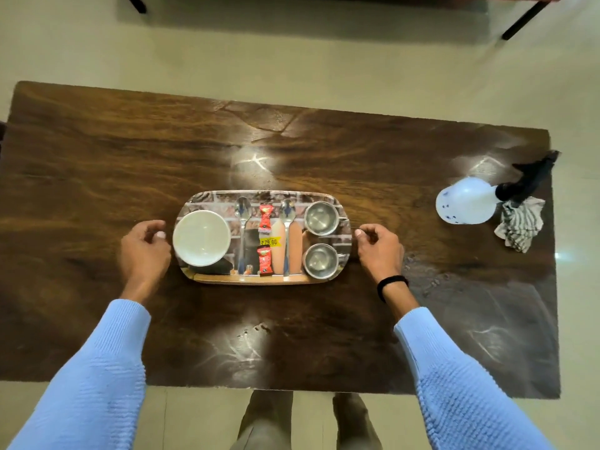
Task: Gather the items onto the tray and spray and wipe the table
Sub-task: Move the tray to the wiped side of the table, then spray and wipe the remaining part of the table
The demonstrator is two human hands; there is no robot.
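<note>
Presently the loaded tray (259, 280) sits mid-tabletop (97, 157), the left hand (144, 250) and right hand (380, 248) loosely curled just beside its short ends, gripping nothing; an uneven lift risks the white bowl (201, 238), crowding the left rim, and the loose spoons (242, 222) sliding off.

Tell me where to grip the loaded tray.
Probably by its two short ends, one hand from each side. The tray is long, with a white bowl at the left end and steel cups at the right, so a two-ended grip should keep it level. The left hand and right hand flank those ends.
</note>
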